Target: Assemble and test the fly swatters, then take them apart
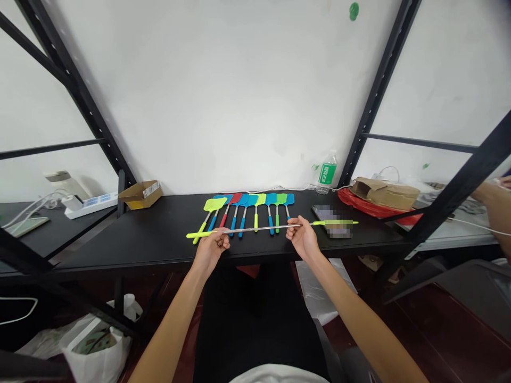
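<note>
A yellow-green fly swatter [259, 229] with a long metal rod is held level above the front of the black table [131, 242]. My left hand [211, 247] is closed on the rod beside the yellow-green handle. Toward the other end, my right hand [303, 238] pinches the rod near the swatter's head, which is seen edge-on. Behind my hands several fly swatters lie in a row with their heads toward the wall. Among them are a yellow-green swatter [214, 204], a red swatter [235, 198] and a green swatter [281, 199]; others are blue.
A phone [321, 213], partly blurred, lies at the right below the held swatter's head. Behind it stands a water bottle [327, 173]. An open cardboard box [141, 195] is at the left. Black shelf posts flank the table. Another person's arm [493, 205] shows at far right.
</note>
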Demonstrator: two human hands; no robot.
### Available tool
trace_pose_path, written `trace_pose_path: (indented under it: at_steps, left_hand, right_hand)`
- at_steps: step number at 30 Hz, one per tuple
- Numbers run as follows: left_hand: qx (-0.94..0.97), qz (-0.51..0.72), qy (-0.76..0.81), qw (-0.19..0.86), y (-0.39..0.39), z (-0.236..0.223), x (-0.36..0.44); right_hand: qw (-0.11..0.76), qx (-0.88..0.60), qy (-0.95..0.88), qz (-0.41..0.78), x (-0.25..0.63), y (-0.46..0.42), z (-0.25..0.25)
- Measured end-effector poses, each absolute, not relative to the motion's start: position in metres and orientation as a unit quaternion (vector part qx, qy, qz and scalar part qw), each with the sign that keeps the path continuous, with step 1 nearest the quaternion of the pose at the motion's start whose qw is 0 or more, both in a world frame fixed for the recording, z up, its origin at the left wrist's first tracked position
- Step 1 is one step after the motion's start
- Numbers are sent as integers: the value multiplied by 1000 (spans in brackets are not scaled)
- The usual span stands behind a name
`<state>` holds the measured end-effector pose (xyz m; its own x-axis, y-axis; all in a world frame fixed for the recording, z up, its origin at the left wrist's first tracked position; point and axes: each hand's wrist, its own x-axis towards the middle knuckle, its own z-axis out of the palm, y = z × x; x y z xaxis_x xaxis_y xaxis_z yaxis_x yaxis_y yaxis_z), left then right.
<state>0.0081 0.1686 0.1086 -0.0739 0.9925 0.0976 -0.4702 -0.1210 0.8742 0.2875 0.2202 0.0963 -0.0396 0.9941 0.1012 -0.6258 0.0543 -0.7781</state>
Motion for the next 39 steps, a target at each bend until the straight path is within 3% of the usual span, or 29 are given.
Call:
trace_pose_path:
  at_steps: [20,39]
  left_hand:
    - [440,635,352,528,171,100,10]
    - [365,667,344,550,171,104,10]
  right_hand:
    - [647,-255,-337,635,284,219,93]
    - [622,-249,-357,651,287,219,96]
